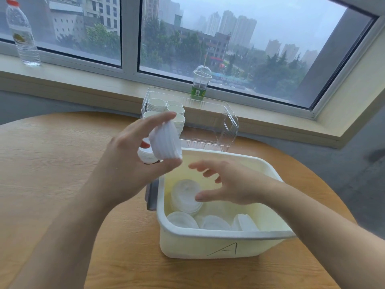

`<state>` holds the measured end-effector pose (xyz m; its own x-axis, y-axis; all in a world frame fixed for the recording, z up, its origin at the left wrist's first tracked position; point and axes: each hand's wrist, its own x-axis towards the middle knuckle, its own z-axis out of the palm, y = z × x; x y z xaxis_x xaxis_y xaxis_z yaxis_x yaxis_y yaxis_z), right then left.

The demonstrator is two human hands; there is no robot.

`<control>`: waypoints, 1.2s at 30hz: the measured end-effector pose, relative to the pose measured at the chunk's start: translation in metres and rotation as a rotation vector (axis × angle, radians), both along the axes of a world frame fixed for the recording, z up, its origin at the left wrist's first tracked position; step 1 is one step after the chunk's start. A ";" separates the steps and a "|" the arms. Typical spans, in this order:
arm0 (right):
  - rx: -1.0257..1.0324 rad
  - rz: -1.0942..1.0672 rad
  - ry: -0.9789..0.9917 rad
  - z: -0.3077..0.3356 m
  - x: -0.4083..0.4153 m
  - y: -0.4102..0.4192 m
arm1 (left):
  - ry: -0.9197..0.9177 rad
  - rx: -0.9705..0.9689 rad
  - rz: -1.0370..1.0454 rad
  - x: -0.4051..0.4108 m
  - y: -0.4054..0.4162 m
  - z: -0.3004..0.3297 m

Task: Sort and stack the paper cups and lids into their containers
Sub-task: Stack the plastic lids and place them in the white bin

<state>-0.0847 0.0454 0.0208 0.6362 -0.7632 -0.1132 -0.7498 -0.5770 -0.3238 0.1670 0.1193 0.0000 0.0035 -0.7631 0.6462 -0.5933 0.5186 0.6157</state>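
My left hand (133, 161) holds a tilted stack of white lids (165, 141) between thumb and fingers, above the far left corner of the cream tub (208, 245) marked "A". Several more white lids (186, 196) lie stacked and loose inside that tub. My right hand (231, 184) hovers over the tub with fingers spread and relaxed, holding nothing. Behind stands a clear plastic bin (228, 127) with stacks of white paper cups (166, 111) in its left part. Another low pile of white lids (146, 156) shows on the table behind my left hand.
A round wooden table (52, 163) carries everything. On the window sill stand a water bottle (23, 34) at far left and a domed plastic cup with green drink (201, 83) behind the clear bin. A dark object (151, 195) lies against the tub's left side.
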 end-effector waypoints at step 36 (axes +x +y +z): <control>0.103 -0.113 -0.218 -0.006 -0.012 0.001 | -0.085 0.071 -0.061 -0.024 -0.001 -0.006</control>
<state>-0.0971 0.0464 0.0149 0.5657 -0.8222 -0.0631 -0.7134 -0.4495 -0.5377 0.1430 0.1187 -0.0058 -0.0972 -0.8041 0.5865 -0.6133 0.5125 0.6010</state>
